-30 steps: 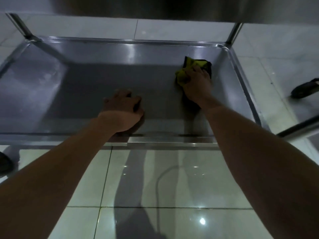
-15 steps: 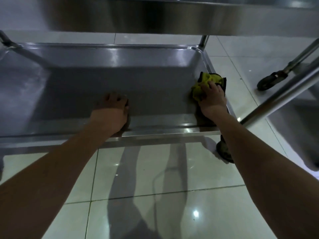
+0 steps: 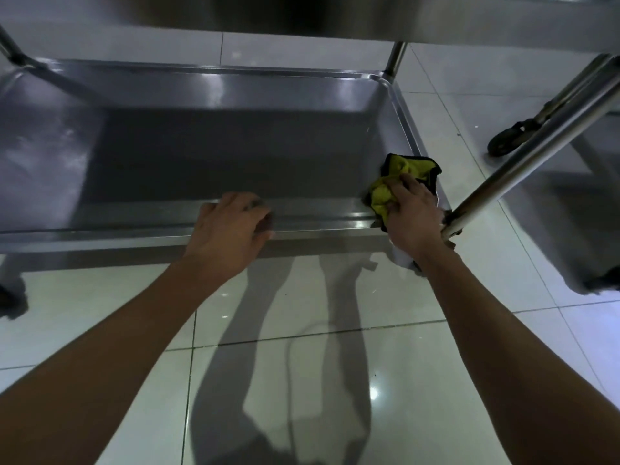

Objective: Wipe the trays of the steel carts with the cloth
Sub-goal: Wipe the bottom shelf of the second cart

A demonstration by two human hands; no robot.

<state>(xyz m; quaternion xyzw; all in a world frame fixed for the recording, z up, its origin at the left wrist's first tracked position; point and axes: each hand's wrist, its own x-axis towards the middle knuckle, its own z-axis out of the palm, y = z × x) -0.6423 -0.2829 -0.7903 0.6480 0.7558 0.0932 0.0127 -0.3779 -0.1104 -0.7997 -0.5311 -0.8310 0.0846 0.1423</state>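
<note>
Right hand (image 3: 411, 213) — atop cloth (image 3: 407, 172)

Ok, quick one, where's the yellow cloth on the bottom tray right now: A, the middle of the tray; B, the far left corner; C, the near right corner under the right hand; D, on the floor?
C: the right hand presses the yellow cloth into the near right corner of the tray.

Looks like a commercial kitchen or canteen service area. Glossy pale floor tiles (image 3: 335, 380) with ceiling-light glare. Stainless steel cart, low tray (image 3: 201, 156), tubular posts. Second steel cart (image 3: 536, 105) just beside it, black caster wheel (image 3: 506, 144).
</note>
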